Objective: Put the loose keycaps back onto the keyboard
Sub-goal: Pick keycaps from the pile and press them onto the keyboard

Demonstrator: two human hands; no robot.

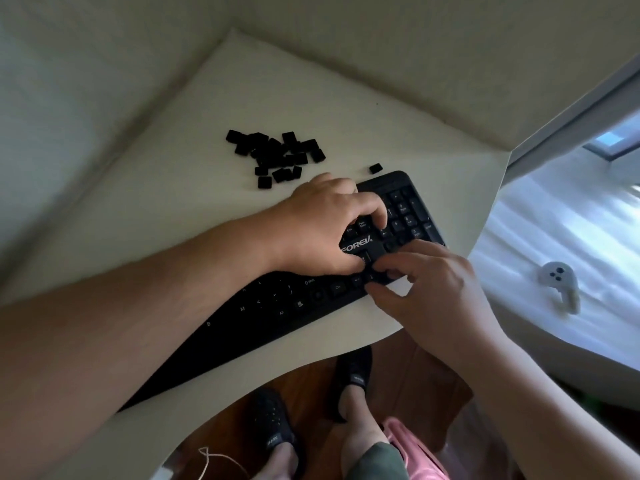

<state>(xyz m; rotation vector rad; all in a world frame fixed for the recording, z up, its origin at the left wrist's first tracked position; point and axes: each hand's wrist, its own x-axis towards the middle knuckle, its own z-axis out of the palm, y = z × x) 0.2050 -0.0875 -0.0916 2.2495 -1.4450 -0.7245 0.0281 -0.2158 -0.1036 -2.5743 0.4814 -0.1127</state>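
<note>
we're looking down over our own arms at a pale table (145, 209), working left to right. our left forearm crosses the near half of the black keyboard (277, 317), which lies slanted across the table with its numpad end at the far right. beyond the arm, a pile of loose keycaps (277, 155) sits on the table, near our left hand but apart from it, on its far side. one stray keycap (375, 168) lies alone to the right of the pile, just beside the keyboard's far corner.

our left hand (323, 223) is planted on the keyboard, fingers curled down onto the block of keys above the forev logo (356, 244), thumb down near the arrow keys. whether it holds a cap under those fingers, we cannot tell.

just to the right, our right hand (433, 285) comes in at the keyboard's near edge, fingertips bent and pressing at the arrow-key cluster, thumb at the keyboard's front edge. the two hands nearly meet there. any keycap between its fingertips is hidden, so a grasp can't be confirmed.

farther right, off the table, a small grey object (557, 282) rests on a white surface. below, our feet in dark shoes (351, 379) stand on a wooden floor (408, 375).
</note>
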